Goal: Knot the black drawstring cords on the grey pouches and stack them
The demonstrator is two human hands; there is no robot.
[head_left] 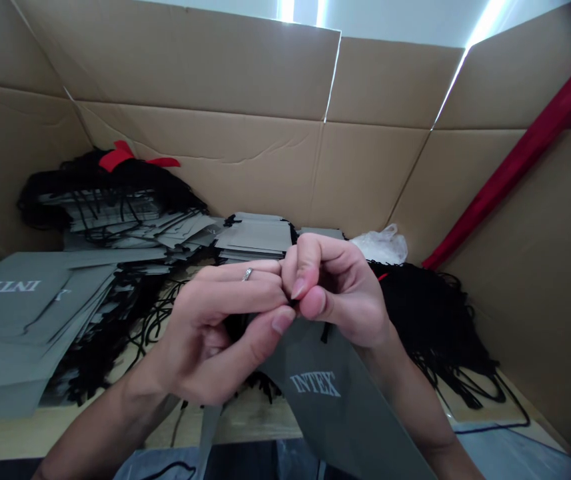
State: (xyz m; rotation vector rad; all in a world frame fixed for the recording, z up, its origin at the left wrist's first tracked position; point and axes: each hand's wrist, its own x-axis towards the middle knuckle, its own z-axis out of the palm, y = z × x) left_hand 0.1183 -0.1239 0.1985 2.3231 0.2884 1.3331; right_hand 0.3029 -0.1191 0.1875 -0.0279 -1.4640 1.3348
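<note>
Both my hands meet in the middle of the head view, fingertips pinched around a short bit of black cord (294,303). My left hand (225,327), with a ring on one finger, is closed on the cord from the left. From the right my right hand (342,287) pinches it between thumb and forefinger. Below them hangs a grey paper bag (335,400) with white INTEX lettering, tilted down to the right. A black cord end shows at its upper edge. Most of the cord between my fingers is hidden.
Grey INTEX bags with black cords lie stacked at left (10,320). Another grey stack (255,235) stands behind my hands. A heap of black cords (425,313) and a clear plastic bag (382,244) lie to the right. Cardboard walls (245,80) enclose the back and sides.
</note>
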